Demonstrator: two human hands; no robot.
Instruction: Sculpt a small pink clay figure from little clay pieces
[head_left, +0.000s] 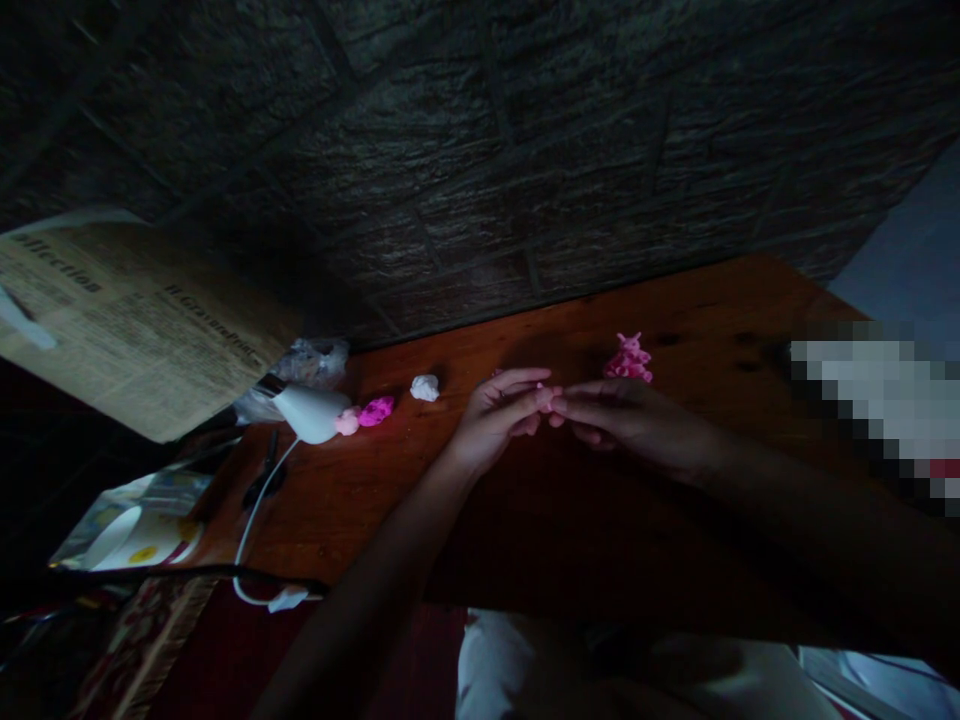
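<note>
A small piece of pink modelling clay point(545, 398) is pinched between the fingertips of both hands, above the wooden table. My left hand point(499, 412) is closed on its left side with thumb and fingers. From the right, my right hand point(637, 420) grips the same piece, thumb and forefinger pressed together. Just behind my right hand stands a bumpy pink clay figure point(628, 358) with small points on top. To the left of my hands lie a white lump point(425, 387), a magenta lump point(376, 410) and a pale pink lump point(347, 421).
At the left of the table point(360, 500) is a lamp with a white base point(311, 410) and a newspaper-print shade point(150, 320). Its cable point(251, 520) hangs over the front edge. Dark scissors point(266, 480), a plastic bag point(319, 360) and a paper cup point(142, 538) are near. A stone-patterned wall point(525, 180) rises behind.
</note>
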